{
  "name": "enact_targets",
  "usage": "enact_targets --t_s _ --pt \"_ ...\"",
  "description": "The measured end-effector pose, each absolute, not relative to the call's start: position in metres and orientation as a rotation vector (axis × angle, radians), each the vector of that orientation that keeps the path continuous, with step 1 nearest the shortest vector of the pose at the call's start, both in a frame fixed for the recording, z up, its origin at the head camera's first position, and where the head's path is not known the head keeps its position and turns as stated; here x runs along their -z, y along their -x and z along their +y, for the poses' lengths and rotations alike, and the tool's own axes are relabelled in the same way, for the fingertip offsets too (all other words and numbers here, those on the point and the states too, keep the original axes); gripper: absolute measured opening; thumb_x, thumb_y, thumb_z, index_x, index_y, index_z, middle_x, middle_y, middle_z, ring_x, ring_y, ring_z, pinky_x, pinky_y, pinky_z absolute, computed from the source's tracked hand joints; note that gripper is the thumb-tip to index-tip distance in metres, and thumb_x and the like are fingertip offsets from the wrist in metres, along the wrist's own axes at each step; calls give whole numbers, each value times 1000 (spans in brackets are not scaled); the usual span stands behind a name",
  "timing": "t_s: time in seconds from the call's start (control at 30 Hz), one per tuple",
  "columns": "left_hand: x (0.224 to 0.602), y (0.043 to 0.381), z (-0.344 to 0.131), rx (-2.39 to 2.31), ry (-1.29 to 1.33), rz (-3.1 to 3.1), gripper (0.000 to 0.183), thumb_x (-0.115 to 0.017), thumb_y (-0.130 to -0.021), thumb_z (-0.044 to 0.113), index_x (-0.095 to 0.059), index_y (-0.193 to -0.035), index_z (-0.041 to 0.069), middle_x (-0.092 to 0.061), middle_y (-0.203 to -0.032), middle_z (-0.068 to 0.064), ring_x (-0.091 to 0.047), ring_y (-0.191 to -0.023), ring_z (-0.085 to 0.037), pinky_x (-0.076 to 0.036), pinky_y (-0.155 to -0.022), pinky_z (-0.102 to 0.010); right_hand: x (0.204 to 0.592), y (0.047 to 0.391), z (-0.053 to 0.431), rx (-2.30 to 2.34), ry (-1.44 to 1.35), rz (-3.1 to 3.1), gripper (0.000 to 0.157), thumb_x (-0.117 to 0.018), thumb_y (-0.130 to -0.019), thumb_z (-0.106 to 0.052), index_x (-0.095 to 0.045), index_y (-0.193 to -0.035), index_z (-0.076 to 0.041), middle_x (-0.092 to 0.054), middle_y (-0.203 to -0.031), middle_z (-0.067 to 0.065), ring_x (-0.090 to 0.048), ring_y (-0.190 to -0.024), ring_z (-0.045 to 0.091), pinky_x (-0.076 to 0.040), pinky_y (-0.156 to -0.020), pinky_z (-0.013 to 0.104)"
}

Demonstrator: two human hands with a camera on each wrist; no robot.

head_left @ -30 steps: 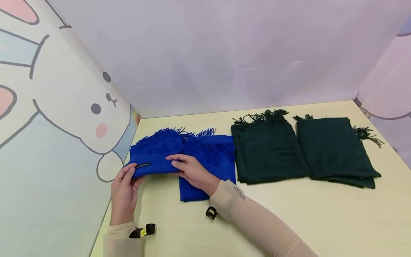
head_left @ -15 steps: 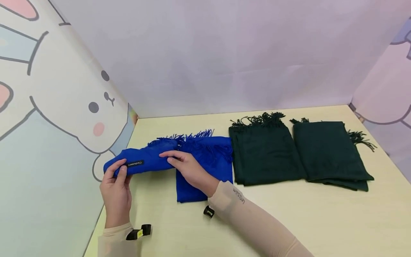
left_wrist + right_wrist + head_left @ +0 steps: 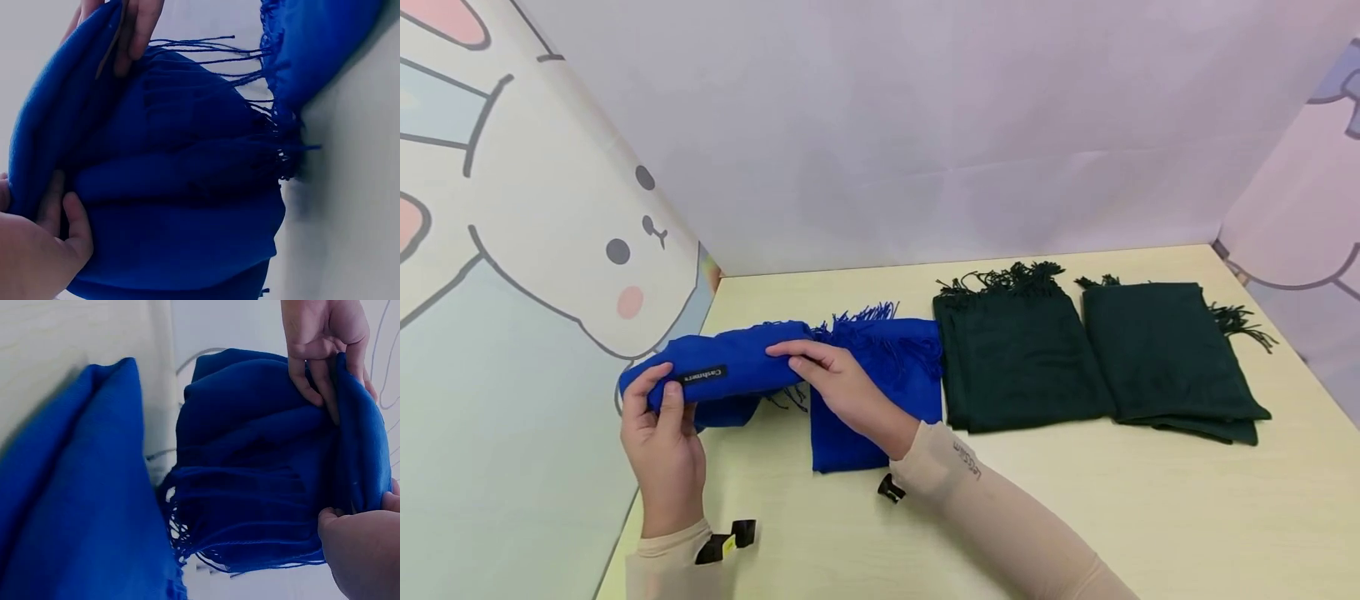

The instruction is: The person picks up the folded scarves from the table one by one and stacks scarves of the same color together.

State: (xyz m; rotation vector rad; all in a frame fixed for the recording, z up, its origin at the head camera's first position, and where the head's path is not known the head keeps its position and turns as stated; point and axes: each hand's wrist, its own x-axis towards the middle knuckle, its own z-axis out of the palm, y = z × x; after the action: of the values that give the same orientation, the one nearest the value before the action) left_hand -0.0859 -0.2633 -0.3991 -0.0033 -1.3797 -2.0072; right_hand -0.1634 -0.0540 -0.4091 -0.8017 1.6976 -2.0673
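Note:
Both hands hold a folded blue fringed scarf (image 3: 748,350) up off the table at the left. A black label (image 3: 702,375) reading "Cashmere" faces up on it. My left hand (image 3: 662,442) pinches the scarf's left end, thumb on top and fingers underneath. At the other end, my right hand (image 3: 850,383) grips the edge between thumb and fingers. The wrist views show the scarf's lower layers (image 3: 175,219) hanging below the hands, with loose fringe strands (image 3: 250,481). Beside it on the table lies a second folded blue scarf (image 3: 865,425), partly behind the right hand.
Two folded dark green scarves (image 3: 1022,358) with fringes lie side by side on the right half of the pale wood table (image 3: 820,533). A wall with a cartoon rabbit (image 3: 572,275) stands close on the left, and a plain pale wall (image 3: 940,125) at the back.
The held scarf has risen and moved left, and its lower layers now hang below. My left hand went left with it; the right hand shifted slightly. The other scarves have not been moved.

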Motion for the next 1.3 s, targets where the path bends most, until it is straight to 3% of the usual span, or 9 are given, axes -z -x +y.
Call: enact_targets --t_s 0.23,0.5,0.73,0.9,1.3 --pt "389 87 -258 2032 82 -1348 36 -56 -97 -4 -46 -131 -5 -38 -139 -23 -50 -117 -31 -55 -90 -29 385 156 -40 2096 912 1772 33 -45 -106 -13 -63 -134 -13 -57 -140 -6 -49 -131 8 -43 -107 30" --pt "379 88 -253 2016 48 -1430 34 -60 -96 -3 -51 -127 -10 -45 -130 -22 -55 -110 -28 -55 -88 -27 398 168 -34 2178 1032 1828 32 -49 -105 -16 -64 -133 -19 -59 -137 -7 -53 -129 13 -46 -104 34" --pt "373 96 -248 2054 139 -1451 32 -55 -100 4 -51 -127 -13 -51 -123 -21 -60 -106 -26 -55 -90 -30 388 168 -23 2193 1058 1883 32 -48 -104 -6 -64 -133 -9 -61 -136 1 -54 -126 15 -47 -103 34" --pt "371 103 -242 2072 177 -1485 32 -50 -103 8 -50 -128 -12 -49 -127 -21 -58 -109 -26 -55 -91 -30 369 162 -10 2192 1035 1932 31 -48 -104 -3 -63 -130 -1 -61 -135 8 -55 -125 16 -48 -102 34" --pt "369 121 -223 2114 220 -1576 29 -46 -105 16 -50 -127 -4 -44 -128 -17 -54 -105 -26 -54 -86 -28 355 167 19 2169 988 2031 32 -48 -104 -5 -62 -133 -3 -59 -139 6 -50 -133 15 -43 -108 35"
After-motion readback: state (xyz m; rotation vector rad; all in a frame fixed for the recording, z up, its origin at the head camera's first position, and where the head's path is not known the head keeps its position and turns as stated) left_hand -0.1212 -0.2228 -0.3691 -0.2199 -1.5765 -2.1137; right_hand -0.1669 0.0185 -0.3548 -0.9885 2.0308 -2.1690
